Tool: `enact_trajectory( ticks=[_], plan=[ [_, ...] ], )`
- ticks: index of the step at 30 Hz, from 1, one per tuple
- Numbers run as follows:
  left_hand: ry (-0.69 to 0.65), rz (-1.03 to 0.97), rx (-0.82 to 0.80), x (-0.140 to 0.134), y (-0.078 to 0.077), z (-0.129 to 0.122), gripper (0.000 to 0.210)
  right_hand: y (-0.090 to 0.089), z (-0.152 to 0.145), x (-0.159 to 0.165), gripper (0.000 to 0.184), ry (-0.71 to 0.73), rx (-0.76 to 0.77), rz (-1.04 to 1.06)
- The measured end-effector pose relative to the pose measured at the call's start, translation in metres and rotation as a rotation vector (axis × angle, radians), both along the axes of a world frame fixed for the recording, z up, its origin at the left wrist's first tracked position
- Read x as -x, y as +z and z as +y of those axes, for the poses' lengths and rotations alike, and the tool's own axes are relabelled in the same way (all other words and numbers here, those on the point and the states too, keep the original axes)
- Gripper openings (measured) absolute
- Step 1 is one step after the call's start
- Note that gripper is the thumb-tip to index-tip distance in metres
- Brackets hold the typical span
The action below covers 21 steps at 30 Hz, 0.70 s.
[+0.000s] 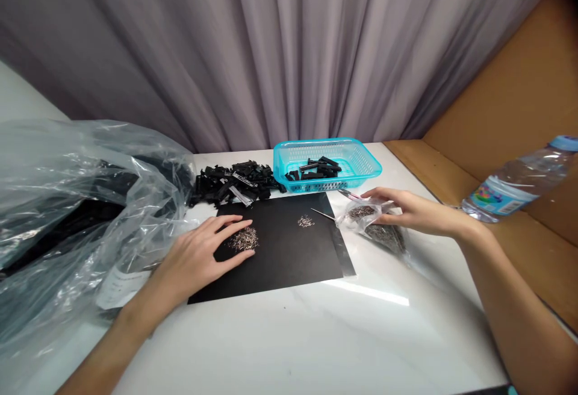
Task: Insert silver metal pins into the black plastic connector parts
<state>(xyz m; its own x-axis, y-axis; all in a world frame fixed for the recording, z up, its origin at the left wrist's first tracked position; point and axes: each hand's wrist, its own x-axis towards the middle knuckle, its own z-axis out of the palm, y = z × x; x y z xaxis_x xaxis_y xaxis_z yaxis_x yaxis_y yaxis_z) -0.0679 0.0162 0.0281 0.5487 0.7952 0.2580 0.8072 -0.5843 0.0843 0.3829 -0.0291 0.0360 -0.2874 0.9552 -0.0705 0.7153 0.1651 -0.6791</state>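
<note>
a grey curtain (pixel 271 52) is hanging behind the white bench (pixel 293 341), where a pile of small metal pieces (pixel 245 239) is lying on a black sheet (pixel 280 262). the left hand (pixel 194 256) is curving around it, fingers spread apart; the right hand (pixel 409 208) is gripping a clear bag of similar bits (pixel 388 236) between its fingers. tilting that bag could be risking a spill, and a sideways nudge could be scattering the pile.

I see glare streak the glossy white tabletop (pixel 289 341) and large clear plastic bag (pixel 147 202); my view's upper-right corner is black.
</note>
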Motion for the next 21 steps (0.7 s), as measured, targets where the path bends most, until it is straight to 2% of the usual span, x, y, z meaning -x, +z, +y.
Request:
enact_trajectory(
  ticks=[3, 5, 10, 15, 21],
  plan=[
    [0.188, 0.001, 0.032, -0.008, -0.009, -0.008, 0.056, -0.003, 0.001, -0.002, 0.056, -0.007, 0.000, -0.024],
    [0.259, -0.021, 0.051, -0.015, -0.015, -0.015, 0.056, -0.005, 0.001, -0.003, 0.057, -0.015, 0.004, -0.036],
    [0.262, -0.085, 0.122, -0.026, -0.024, -0.025, 0.057, -0.009, 0.003, -0.005, 0.059, -0.022, 0.002, -0.058],
    [0.264, -0.228, 0.187, -0.021, -0.023, -0.020, 0.061, -0.011, 0.003, -0.005, 0.060, -0.025, -0.022, -0.064],
    [0.238, -0.117, 0.101, -0.022, -0.020, -0.022, 0.071, -0.010, 0.002, -0.002, 0.061, -0.028, 0.001, -0.041]
  ],
)
